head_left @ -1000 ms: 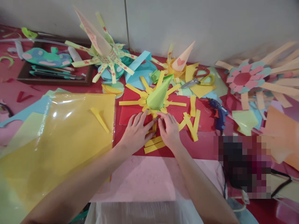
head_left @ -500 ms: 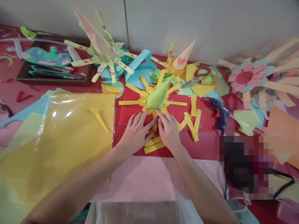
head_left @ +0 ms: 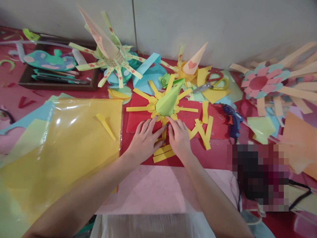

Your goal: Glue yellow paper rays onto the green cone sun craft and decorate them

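A paper flower with yellow petals (head_left: 151,108), long yellow arms and a light green cone (head_left: 167,102) lies on a red sheet (head_left: 138,122). My left hand (head_left: 145,137) lies over its near side, fingers stretched and spread, the fingertips touching a lower petal. Its index finger and thumb rest by a yellow paper strip (head_left: 164,134) that runs toward me from the flower. From the right, my right hand (head_left: 180,137) lays its outstretched fingertips at the strip's top and the petal edge. The fingers partly hide this joint.
Loose yellow strips (head_left: 205,134) lie right of my hands. Scissors (head_left: 210,85) and a blue glue gun (head_left: 231,120) are farther right. A plastic-covered yellow sheet (head_left: 84,132) spreads left. Behind stand a star-patterned paper flower (head_left: 116,61), a heart-marked cone (head_left: 194,62) and a brown tray (head_left: 59,86).
Both hands keep nearly the same place on the flower and strip. The right fingertips shift very slightly; everything else stays put.
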Tool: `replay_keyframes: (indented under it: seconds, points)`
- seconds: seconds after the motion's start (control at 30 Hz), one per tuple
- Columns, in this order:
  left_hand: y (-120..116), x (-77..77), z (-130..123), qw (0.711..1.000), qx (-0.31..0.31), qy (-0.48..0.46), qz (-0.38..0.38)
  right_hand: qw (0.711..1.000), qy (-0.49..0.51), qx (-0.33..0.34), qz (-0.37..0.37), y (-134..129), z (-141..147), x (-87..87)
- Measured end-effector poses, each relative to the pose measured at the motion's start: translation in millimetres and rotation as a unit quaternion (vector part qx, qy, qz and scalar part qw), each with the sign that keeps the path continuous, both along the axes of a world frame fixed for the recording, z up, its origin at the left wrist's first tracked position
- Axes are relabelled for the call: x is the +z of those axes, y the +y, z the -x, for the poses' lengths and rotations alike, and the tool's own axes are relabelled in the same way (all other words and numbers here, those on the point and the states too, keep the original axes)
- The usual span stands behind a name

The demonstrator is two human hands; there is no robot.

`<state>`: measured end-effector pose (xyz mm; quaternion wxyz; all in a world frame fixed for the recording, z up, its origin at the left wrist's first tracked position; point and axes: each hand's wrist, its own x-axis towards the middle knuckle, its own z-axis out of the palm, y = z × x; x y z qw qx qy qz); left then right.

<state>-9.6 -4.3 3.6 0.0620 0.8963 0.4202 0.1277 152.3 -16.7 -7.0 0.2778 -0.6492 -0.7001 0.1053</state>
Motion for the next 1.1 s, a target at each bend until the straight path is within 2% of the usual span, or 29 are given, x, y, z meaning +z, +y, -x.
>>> replay_keyframes:
  seconds: [0.13,0.47,0.67,0.9,1.1]
  points:
    - [-0.1,-0.9,0.1,1.000,0.001,0.005,-0.003,0.998,0.065,0.005,-0.016,-1.0,-1.8,0.8]
    - [0.4,2.0,-0.7,1.000,0.004,0.004,0.007,1.000,-0.027,-0.006,0.002,-0.9,1.8,-1.4]
    - [0.8,2.2,-0.9,1.000,0.003,0.006,0.012,0.999,0.045,0.011,-0.009,-1.9,-2.0,0.8]
    - [0.6,4.3,-1.1,1.000,0.005,-0.002,0.022,1.000,-0.005,-0.008,-0.008,0.7,0.3,-5.3]
    - [0.0,2.3,-1.1,1.000,0.006,0.003,0.020,0.999,0.048,0.013,-0.007,-0.6,-2.5,-3.7]
